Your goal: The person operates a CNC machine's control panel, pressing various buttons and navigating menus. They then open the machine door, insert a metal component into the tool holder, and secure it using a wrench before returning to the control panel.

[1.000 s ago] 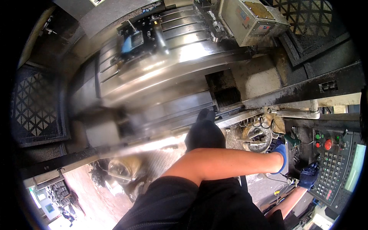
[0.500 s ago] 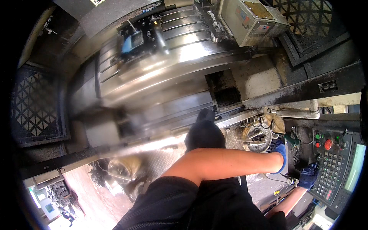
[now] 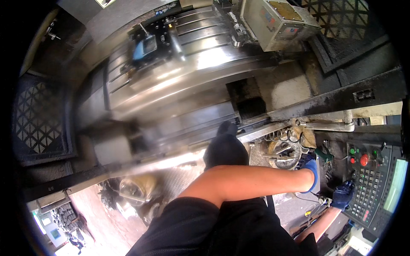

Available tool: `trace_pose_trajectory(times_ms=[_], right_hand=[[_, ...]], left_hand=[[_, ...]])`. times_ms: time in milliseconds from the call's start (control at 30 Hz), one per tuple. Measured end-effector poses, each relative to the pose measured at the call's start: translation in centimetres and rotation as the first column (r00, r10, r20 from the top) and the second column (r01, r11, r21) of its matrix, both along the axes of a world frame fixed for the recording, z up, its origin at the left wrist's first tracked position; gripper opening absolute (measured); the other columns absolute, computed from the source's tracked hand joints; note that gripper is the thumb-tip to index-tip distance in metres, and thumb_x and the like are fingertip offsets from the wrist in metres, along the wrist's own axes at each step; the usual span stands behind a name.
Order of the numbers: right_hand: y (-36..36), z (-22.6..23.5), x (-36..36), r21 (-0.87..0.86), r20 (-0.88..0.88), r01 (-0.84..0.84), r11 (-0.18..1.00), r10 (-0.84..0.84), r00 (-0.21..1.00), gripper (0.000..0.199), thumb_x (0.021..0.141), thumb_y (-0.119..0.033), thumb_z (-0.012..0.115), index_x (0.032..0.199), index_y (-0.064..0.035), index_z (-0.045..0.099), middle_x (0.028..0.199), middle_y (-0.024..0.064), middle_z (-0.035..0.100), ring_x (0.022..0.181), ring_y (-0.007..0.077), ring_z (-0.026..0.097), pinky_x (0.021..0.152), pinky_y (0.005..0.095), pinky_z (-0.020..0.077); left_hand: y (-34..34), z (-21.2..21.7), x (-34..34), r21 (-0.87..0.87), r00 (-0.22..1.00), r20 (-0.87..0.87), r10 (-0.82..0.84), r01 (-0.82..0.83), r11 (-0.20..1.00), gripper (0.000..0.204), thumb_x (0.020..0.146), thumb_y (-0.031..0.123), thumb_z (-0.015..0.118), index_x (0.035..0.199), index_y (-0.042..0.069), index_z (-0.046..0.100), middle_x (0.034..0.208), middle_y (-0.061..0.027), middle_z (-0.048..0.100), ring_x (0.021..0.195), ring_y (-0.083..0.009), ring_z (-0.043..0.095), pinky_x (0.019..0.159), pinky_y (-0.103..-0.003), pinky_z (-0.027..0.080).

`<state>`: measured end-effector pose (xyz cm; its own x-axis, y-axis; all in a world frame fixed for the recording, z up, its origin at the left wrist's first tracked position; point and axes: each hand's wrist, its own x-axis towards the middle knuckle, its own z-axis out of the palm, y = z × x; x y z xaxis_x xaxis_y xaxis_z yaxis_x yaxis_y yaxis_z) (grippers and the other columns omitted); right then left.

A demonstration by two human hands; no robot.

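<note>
My left hand (image 3: 313, 173), in a blue glove, reaches across to the right and rests by the left edge of a grey control panel (image 3: 378, 200); its fingers are hidden. My right hand (image 3: 343, 194), also in a blue glove, lies on the panel's keypad with its fingertips on the keys and holds nothing. Above my arm, a large steel machine table (image 3: 183, 72) with slots looks motion-blurred. On it sits a dark fixture with a blue part (image 3: 143, 47).
A beige machine head (image 3: 277, 21) hangs at the top right. A red round button (image 3: 364, 159) and a screen (image 3: 395, 179) are on the panel. A coiled hose (image 3: 284, 136) lies near my left hand. My black shoe (image 3: 224, 149) stands below the table. Metal chips (image 3: 132, 192) are heaped at the lower left.
</note>
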<state>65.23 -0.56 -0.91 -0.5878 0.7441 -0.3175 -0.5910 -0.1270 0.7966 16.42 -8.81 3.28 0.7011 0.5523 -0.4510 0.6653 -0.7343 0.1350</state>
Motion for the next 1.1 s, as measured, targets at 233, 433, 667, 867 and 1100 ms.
trace_pose_trajectory(times_ms=[233, 433, 667, 867, 1100], right_hand=[[-0.8, 1.5, -2.5, -0.261, -0.524, 0.022, 0.965, -0.161, 0.836, 0.034, 0.098, -0.026, 0.057, 0.124, -0.0078, 0.067, 0.115, -0.0001, 0.073, 0.096, 0.0067, 0.067, 0.088, 0.0242, 0.0525], [-2.4, 3.8, -7.1, -0.247, -0.340, 0.119, 0.962, -0.201, 0.919, 0.035, 0.095, -0.024, 0.061, 0.125, -0.0068, 0.067, 0.118, 0.0001, 0.072, 0.099, 0.0064, 0.068, 0.088, 0.0236, 0.0528], [-2.2, 3.2, -7.5, -0.208, -0.388, 0.132, 0.969, -0.206, 0.898, 0.036, 0.092, -0.023, 0.065, 0.124, -0.0078, 0.067, 0.110, -0.0021, 0.074, 0.087, 0.0027, 0.067, 0.078, 0.0190, 0.0532], [-1.7, 3.1, -5.9, -0.247, -0.411, 0.054, 0.967, -0.156, 0.898, 0.032, 0.095, -0.024, 0.062, 0.122, -0.0081, 0.068, 0.107, -0.0014, 0.075, 0.086, 0.0036, 0.068, 0.076, 0.0191, 0.0534], [-1.8, 2.7, -5.4, -0.231, -0.417, 0.112, 0.966, -0.202, 0.886, 0.032, 0.099, -0.023, 0.054, 0.123, -0.0064, 0.067, 0.119, 0.0027, 0.072, 0.101, 0.0101, 0.068, 0.088, 0.0242, 0.0528]], left_hand=[[0.1, 0.1, 0.1, 0.001, 1.000, -0.003, -0.005, 0.005, 1.000, 0.040, 0.091, 0.037, 0.058, 0.124, 0.018, 0.070, 0.125, -0.0054, 0.067, 0.112, -0.0256, 0.062, 0.090, -0.048, 0.049], [0.2, 0.1, 0.3, 0.005, 1.000, -0.012, -0.009, 0.009, 1.000, 0.040, 0.092, 0.037, 0.057, 0.124, 0.018, 0.070, 0.125, -0.0055, 0.067, 0.112, -0.0255, 0.062, 0.090, -0.048, 0.049], [0.4, 0.0, 0.3, 0.004, 1.000, -0.019, -0.010, 0.010, 1.000, 0.040, 0.092, 0.037, 0.057, 0.124, 0.018, 0.070, 0.125, -0.0056, 0.067, 0.112, -0.0254, 0.062, 0.090, -0.047, 0.049], [0.3, -0.1, 0.2, 0.003, 1.000, -0.024, -0.011, 0.011, 1.000, 0.040, 0.092, 0.037, 0.056, 0.124, 0.018, 0.070, 0.125, -0.0056, 0.067, 0.112, -0.0253, 0.062, 0.091, -0.047, 0.049], [0.3, -0.1, 0.1, -0.001, 1.000, -0.024, -0.012, 0.012, 1.000, 0.040, 0.092, 0.038, 0.056, 0.124, 0.018, 0.070, 0.125, -0.0057, 0.067, 0.112, -0.0252, 0.062, 0.091, -0.047, 0.049]])
